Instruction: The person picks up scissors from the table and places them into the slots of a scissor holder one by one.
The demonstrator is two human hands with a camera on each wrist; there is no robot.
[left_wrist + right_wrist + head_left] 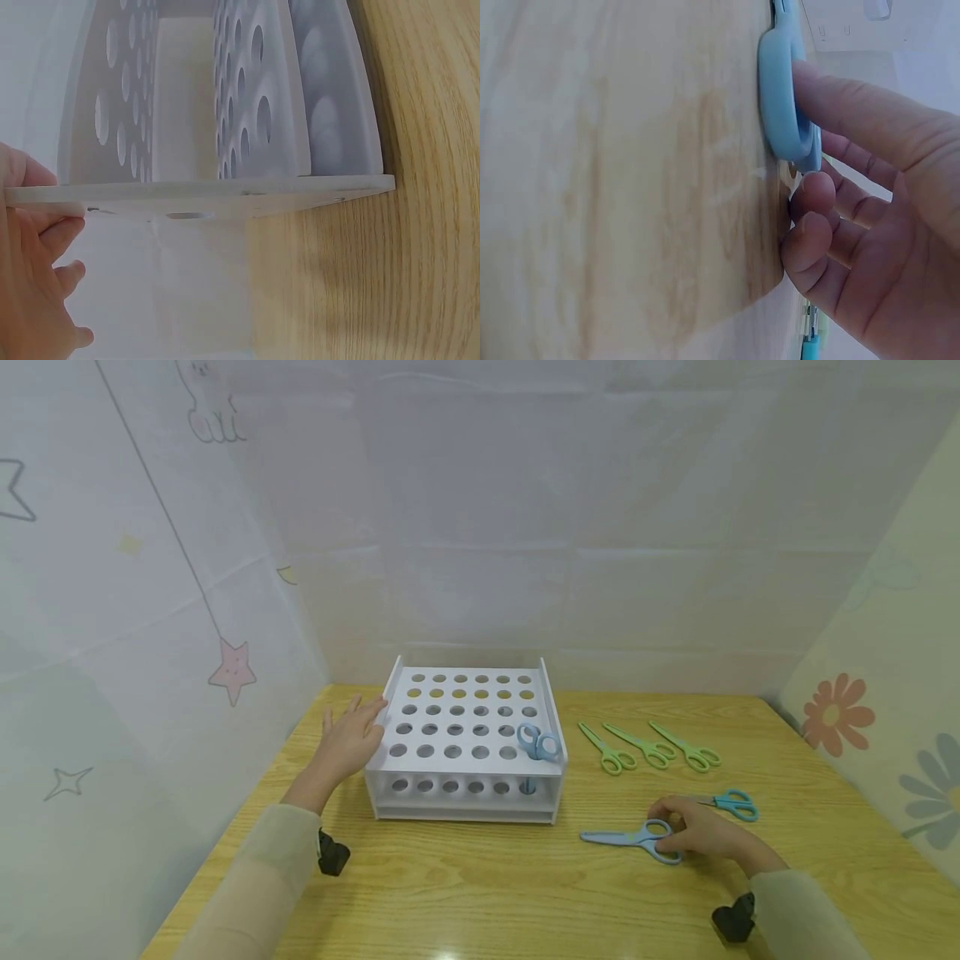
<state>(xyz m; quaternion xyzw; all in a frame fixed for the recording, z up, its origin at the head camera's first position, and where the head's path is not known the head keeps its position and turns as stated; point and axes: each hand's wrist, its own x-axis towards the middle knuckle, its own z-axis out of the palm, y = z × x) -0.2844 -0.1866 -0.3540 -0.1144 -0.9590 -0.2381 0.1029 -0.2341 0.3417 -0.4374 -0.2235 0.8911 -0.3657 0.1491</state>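
A white rack (462,766) with rows of round holes stands on the table, its side panel (202,193) filling much of the left wrist view. My left hand (352,739) grips the top edge of that left panel, thumb on one face and fingers on the other. Light blue scissors (628,837) lie on the table, blades toward the rack. My right hand (701,831) pinches their handle, the thumb in one loop (778,97) and fingertips low at the wood. Another pair of blue scissors (537,745) stands in the rack's front right hole, handles up.
Behind the right hand lie teal-handled scissors (735,806), their blades partly hidden by it. Three green scissors (651,753) lie side by side right of the rack. A patterned cloth (480,527) hangs around the wooden table (450,893).
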